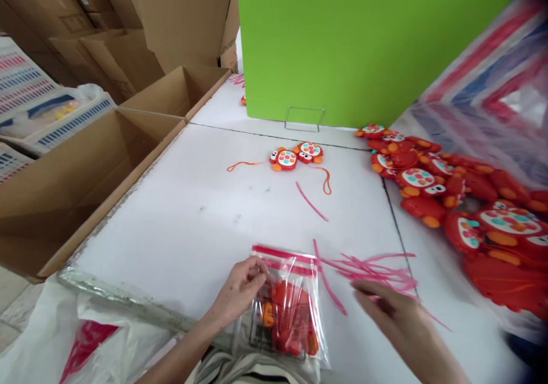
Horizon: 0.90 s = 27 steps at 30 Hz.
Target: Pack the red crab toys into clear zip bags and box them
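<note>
1. Left hand (pixel 242 287) is seen at the near desk edge, fingers pinched on the upper left part of a clear plastic bag (pixel 286 307), just under its red seal strip (pixel 283 252).
2. Bag lies flat on the white desk (pixel 180 224), partly overhanging the near edge; a red toy (pixel 291 318) with orange parts is seen inside it.
3. Right hand (pixel 394 315) is blurred, held to the right of the bag and apart from it, fingers loosely spread and pointing left; nothing is gripped as far as can be seen.
4. A loose heap of pink peel-off strips (pixel 372 270) is spread on the desk just beyond and under the right hand's fingertips; whether they are touched cannot be told.
5. One single pink strip (pixel 311 201) lies farther out, mid-desk.
6. Two small red toys (pixel 296 156) with orange cords are placed side by side, touching, at the far middle of the desk.
7. A big pile of the same red toys (pixel 449 195) is heaped on the right side, on a striped sheet (pixel 492 70).
8. A green upright panel (pixel 355 47) is stood at the far end of the desk.
9. Open cardboard boxes (pixel 85 173) are set along the left desk edge; more are stacked behind.
10. A white plastic sack (pixel 64 332) is seen low left, below the desk edge.
</note>
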Tool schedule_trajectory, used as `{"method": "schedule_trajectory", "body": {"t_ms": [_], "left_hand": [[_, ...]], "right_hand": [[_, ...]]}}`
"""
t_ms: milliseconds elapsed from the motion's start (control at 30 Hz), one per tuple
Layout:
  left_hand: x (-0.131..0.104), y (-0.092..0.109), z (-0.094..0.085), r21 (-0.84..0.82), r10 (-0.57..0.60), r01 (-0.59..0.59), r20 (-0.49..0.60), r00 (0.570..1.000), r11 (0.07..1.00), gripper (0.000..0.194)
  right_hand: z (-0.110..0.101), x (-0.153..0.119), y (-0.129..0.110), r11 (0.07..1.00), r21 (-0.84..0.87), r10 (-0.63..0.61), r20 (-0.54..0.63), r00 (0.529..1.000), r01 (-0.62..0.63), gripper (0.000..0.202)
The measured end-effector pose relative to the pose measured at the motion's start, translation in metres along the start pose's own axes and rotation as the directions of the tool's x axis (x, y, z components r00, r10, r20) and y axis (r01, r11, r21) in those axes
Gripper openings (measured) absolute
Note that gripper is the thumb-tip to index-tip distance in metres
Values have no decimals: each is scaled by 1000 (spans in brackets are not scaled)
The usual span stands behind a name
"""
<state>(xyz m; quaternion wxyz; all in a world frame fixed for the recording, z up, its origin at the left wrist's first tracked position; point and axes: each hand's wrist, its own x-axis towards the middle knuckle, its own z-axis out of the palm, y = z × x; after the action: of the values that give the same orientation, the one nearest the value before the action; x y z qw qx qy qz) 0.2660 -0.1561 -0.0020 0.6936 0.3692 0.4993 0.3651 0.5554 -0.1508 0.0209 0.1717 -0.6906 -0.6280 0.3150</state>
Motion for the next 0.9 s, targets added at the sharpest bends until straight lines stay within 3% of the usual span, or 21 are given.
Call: {"method": "schedule_trajectory", "body": {"t_ms": [67,233,400,633,733,833,867,900], "left_hand": [[0,-2,-1,27,13,-13,3,1000,1000,21],[-2,-3,-3,135,51,-52,16,999,989,20],[-2,-2,-11,181,69,-64,-21,997,981,18],[-3,-3,-1,259,56,-33,-83,995,965,14],[-4,-7,2,266,95,-65,-100,990,962,14],[-14,5,-20,269,175,-100,-268,948,958,19],[-20,15,-34,294,230,-126,-351,908,948,18],[-29,28,-49,333,311,-168,-442,841,928,19]], "right_hand": [[21,17,-23,996,91,-30,186,982,13,27],[55,39,-31,966,258,-62,303,951,-19,15],[51,30,-21,917,392,-183,264,947,68,14],[53,16,-19,926,354,-209,203,957,127,21],[55,12,-19,927,307,-277,163,947,218,23],[50,7,-15,937,197,-306,62,950,289,19],[47,5,-12,944,158,-297,23,955,290,18],[44,2,-8,951,127,-283,-11,959,282,17]]}}
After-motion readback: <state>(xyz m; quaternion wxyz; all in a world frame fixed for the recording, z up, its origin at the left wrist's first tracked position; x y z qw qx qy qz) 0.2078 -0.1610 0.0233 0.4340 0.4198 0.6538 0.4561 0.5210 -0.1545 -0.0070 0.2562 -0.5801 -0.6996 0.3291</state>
